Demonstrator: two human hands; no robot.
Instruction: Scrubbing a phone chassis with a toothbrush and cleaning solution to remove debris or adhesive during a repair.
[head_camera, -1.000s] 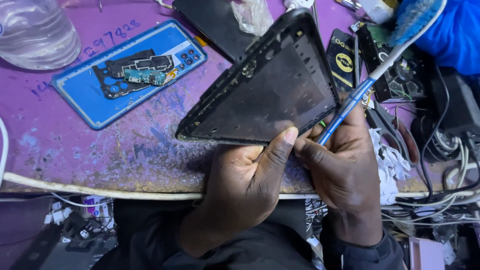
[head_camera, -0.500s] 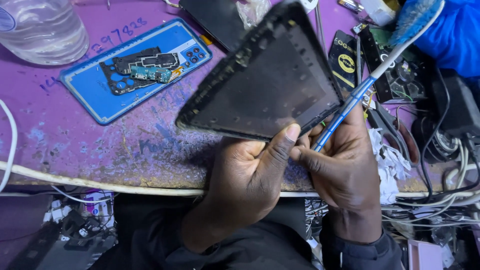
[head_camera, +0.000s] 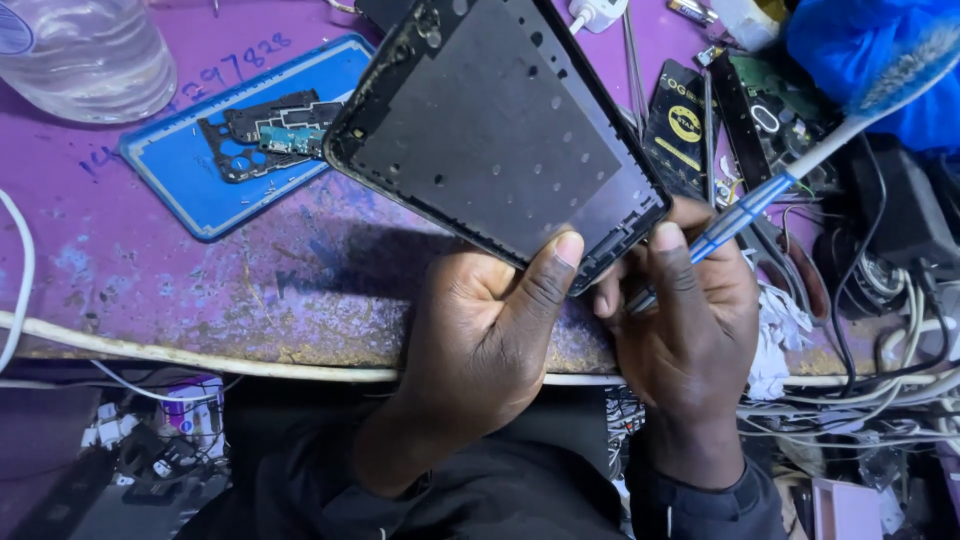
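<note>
My left hand (head_camera: 490, 335) grips the near corner of a large black tablet frame (head_camera: 495, 130), thumb pressed on its lower edge, holding it tilted above the purple worktop (head_camera: 200, 290). My right hand (head_camera: 685, 320) holds a blue and white toothbrush (head_camera: 790, 175) like a pen, its handle end at the frame's near corner and its bristled head up at the far right. Both hands touch at that corner.
A blue phone back cover (head_camera: 215, 150) with a black inner frame and small circuit board lies at the left. A clear plastic bottle (head_camera: 85, 55) stands far left. Cables, a white cord (head_camera: 200, 360), circuit boards, a black flat part (head_camera: 680, 125) and blue cloth (head_camera: 870, 50) crowd the right.
The tablet frame has swung round and now faces me more flatly. The view has shifted closer; both hands keep their grips at the corner.
</note>
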